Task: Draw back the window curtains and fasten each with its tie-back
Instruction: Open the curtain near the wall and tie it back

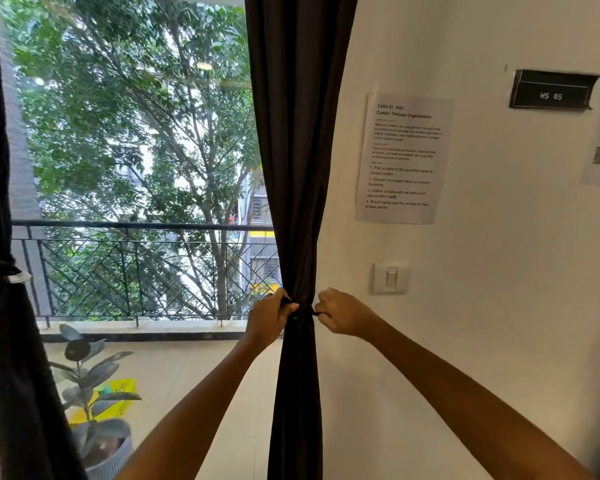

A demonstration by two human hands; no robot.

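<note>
The right curtain (pixel 300 168), dark brown, hangs gathered into a narrow bunch at the window's right edge. A dark tie-back (pixel 303 311) circles it at waist height. My left hand (pixel 271 318) grips the tie-back's left end against the fabric. My right hand (pixel 342 315) pinches its right end, pulling it toward the wall. The left curtain (pixel 4 341) is drawn to the far left and cinched by its own tie-back (pixel 13 273), which shows a small white tag.
A white wall (pixel 499 306) to the right carries a light switch (pixel 391 278), a printed task sheet (pixel 402 157) and a black "WS 05" sign (pixel 551 91). Beyond the glass are a balcony railing (pixel 136 226), trees and a potted plant (pixel 97 410).
</note>
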